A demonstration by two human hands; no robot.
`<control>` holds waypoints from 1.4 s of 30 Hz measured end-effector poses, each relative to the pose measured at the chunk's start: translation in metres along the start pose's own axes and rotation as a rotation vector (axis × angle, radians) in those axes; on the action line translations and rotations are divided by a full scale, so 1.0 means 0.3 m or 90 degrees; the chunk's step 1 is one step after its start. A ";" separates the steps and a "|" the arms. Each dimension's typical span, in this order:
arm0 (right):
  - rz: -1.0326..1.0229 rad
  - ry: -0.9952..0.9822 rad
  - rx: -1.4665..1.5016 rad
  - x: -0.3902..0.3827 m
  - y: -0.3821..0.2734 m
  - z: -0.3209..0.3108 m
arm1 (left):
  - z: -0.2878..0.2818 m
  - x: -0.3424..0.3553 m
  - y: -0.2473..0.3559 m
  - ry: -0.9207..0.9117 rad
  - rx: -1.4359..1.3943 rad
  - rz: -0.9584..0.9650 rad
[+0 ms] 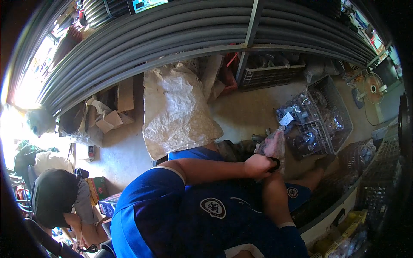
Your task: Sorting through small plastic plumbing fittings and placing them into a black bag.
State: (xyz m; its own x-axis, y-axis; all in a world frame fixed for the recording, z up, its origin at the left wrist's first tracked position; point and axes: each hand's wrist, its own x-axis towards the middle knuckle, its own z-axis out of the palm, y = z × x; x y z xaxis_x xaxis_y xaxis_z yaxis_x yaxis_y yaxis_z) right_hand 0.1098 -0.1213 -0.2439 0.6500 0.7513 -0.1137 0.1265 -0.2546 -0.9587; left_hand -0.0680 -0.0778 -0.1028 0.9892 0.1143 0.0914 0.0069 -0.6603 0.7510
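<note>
My left hand [257,166] reaches across my body and is closed around a black looped thing [274,164], whose kind I cannot make out. Just beyond it, a clear plastic bag [279,148] covers or lies in front of my right hand [271,145], which shows only as a blurred pinkish shape; its fingers are hidden. The left hand overlaps my right wrist. Close ahead of the bag are bagged parts [297,112] with a white label [286,119], heaped at a grey plastic crate [331,114].
A large cream sack [176,112] stands ahead of me under a rack of long grey pipes [172,36]. A black crate [272,75] is behind it. Cardboard pieces [109,121] lie left. A fan [372,88] stands far right; a seated person [56,198] is at the left.
</note>
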 end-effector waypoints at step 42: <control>0.028 -0.109 0.161 0.019 0.078 0.089 | -0.140 0.003 -0.115 0.174 -0.014 -0.107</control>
State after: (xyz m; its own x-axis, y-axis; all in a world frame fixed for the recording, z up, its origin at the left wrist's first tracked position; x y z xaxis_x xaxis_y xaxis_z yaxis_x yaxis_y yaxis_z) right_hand 0.0965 -0.1068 -0.2740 0.5122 0.8401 -0.1785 -0.1039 -0.1457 -0.9839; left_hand -0.0735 -0.0237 -0.1013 0.8986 0.4173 0.1353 0.1606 -0.6000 0.7837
